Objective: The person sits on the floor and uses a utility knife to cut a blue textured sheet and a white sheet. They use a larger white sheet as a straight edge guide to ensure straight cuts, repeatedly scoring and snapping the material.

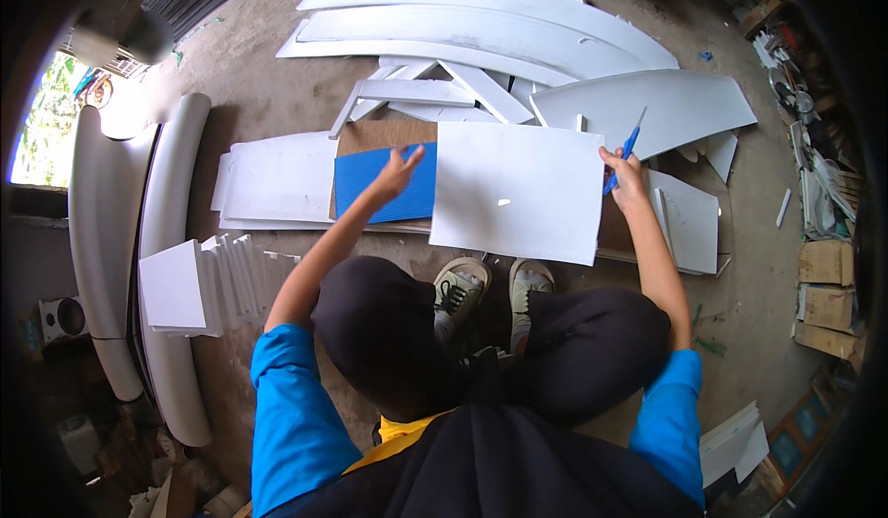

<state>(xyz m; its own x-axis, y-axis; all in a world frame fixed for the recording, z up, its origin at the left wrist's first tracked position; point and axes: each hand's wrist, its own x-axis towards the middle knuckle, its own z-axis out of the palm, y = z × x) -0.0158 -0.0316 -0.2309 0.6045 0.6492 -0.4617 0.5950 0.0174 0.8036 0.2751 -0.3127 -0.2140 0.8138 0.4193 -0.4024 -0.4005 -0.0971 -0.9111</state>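
Observation:
A white foam-board sheet (pixel 518 185) lies in front of me, tilted slightly, with a small bright spot on it. My right hand (pixel 628 181) is closed around a blue-handled cutter knife (pixel 633 139), its thin blade pointing up and away. The fingertips of that hand meet the sheet's right edge. Over a blue ribbed panel (pixel 388 183), left of the sheet, my left hand (pixel 396 176) has its thumb and fingers apart and holds nothing. The white sheet covers the blue panel's right end. Under the panel shows a brown board (pixel 384 134).
Long white curved panels (pixel 481 32) and white strips lie beyond. White sheets (pixel 277 180) are stacked at left, above upright white pieces (pixel 176 287). Tall rolled white panels (pixel 171 240) stand farther left. Cardboard boxes (pixel 826 262) line the right side. My shoes are close below the sheet.

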